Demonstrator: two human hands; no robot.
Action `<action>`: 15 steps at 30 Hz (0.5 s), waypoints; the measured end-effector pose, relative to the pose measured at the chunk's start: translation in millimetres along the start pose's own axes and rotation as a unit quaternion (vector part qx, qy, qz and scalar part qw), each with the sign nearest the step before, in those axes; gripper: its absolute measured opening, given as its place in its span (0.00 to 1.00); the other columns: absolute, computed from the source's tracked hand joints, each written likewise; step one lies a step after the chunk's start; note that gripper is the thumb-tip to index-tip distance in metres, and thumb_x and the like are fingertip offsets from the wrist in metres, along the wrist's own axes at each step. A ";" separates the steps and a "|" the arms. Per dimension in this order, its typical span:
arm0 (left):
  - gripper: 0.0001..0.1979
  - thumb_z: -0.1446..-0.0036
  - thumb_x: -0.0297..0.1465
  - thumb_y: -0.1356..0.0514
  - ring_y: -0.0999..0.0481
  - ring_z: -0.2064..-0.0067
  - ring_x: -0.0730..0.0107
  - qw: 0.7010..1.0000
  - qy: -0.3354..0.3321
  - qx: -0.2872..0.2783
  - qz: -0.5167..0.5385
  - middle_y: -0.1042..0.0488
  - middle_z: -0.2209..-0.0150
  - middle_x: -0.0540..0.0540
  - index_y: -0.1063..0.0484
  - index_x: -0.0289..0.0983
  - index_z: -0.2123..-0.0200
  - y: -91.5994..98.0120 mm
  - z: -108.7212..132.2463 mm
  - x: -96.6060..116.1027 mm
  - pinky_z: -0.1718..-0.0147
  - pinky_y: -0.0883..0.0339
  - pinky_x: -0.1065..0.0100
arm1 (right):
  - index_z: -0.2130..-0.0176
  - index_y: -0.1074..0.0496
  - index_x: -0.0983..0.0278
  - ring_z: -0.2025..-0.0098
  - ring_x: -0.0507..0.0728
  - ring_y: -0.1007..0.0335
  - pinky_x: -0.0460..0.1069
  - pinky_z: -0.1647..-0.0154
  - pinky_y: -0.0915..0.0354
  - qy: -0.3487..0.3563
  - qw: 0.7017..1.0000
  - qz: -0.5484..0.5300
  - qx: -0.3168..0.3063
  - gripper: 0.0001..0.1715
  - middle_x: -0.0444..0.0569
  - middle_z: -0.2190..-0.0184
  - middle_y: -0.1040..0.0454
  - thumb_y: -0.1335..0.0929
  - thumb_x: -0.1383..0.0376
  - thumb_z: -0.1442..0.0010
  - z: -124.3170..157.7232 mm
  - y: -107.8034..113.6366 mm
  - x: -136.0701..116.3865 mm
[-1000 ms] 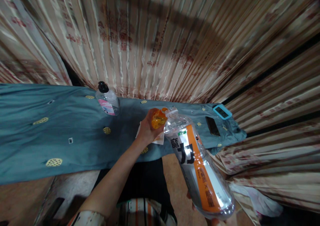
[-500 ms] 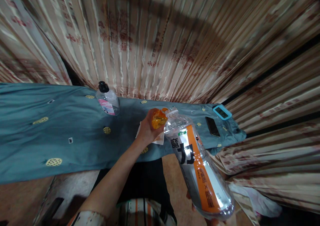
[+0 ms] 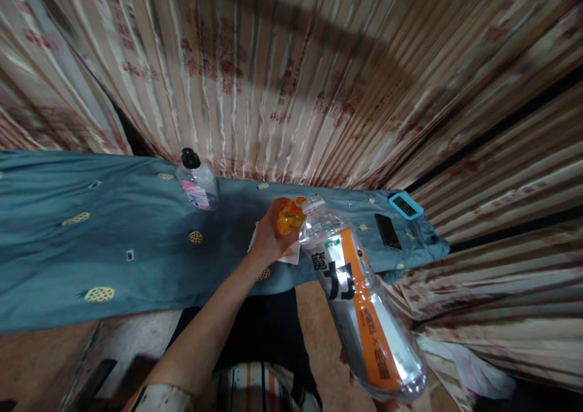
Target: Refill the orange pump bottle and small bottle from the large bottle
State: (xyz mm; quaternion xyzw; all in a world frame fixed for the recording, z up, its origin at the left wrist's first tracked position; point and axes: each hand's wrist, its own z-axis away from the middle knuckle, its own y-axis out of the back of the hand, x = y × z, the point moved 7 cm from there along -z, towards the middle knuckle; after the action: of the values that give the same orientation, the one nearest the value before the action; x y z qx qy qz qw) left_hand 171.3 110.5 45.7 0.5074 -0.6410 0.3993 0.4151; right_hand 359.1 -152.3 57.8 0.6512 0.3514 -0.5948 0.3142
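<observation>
My left hand (image 3: 269,233) is closed round a small orange see-through bottle (image 3: 289,216) over the cloth-covered table. In my right hand (image 3: 392,403), mostly hidden underneath, lies a large clear plastic bottle (image 3: 359,302) with an orange and silver label, gripped near its base. The big bottle is tilted, its neck up and to the left, and its uncapped mouth is right beside the mouth of the orange bottle. Whether liquid runs between them I cannot tell. A white paper or cloth (image 3: 291,255) lies below my left hand, partly covered by it.
A clear pump bottle (image 3: 200,187) with a black top and pink label stands on the left of the teal cloth (image 3: 150,217). To the right lie a dark phone (image 3: 388,231) and a blue-framed digital timer (image 3: 405,206). Patterned curtains (image 3: 255,78) hang behind and to the right.
</observation>
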 end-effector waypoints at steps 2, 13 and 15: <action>0.31 0.54 0.38 0.27 0.17 0.55 0.55 1.000 0.004 0.002 -0.006 0.19 0.55 0.42 0.32 0.39 0.48 0.5 0.4 -1.4 0.52 0.23 0.56 | 0.44 0.27 0.64 0.54 0.60 0.21 0.57 0.57 0.21 0.002 1.000 -0.003 -0.004 0.22 0.52 0.49 0.22 0.28 0.54 0.31 0.5 -0.1 0.3; 0.30 0.54 0.37 0.27 0.16 0.56 0.57 1.000 -0.002 0.006 0.004 0.19 0.56 0.43 0.32 0.38 0.49 0.9 0.3 1.3 0.54 0.23 0.58 | 0.42 0.28 0.63 0.54 0.60 0.21 0.56 0.59 0.21 0.006 1.000 0.004 -0.005 0.24 0.53 0.49 0.23 0.28 0.53 0.31 0.5 -1.8 -2.7; 0.30 0.54 0.37 0.27 0.16 0.56 0.57 1.000 0.000 0.003 0.008 0.19 0.56 0.43 0.32 0.38 0.49 0.6 0.5 1.0 0.53 0.23 0.58 | 0.43 0.27 0.63 0.55 0.60 0.21 0.56 0.59 0.21 0.006 1.000 0.008 -0.004 0.24 0.52 0.50 0.22 0.28 0.53 0.31 0.3 -1.7 -2.8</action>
State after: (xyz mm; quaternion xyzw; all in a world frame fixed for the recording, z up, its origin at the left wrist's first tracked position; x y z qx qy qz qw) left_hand 170.4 109.8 46.4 0.5033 -0.6436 0.4046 0.4107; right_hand 357.4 -151.8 60.5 0.6563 0.3505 -0.5871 0.3190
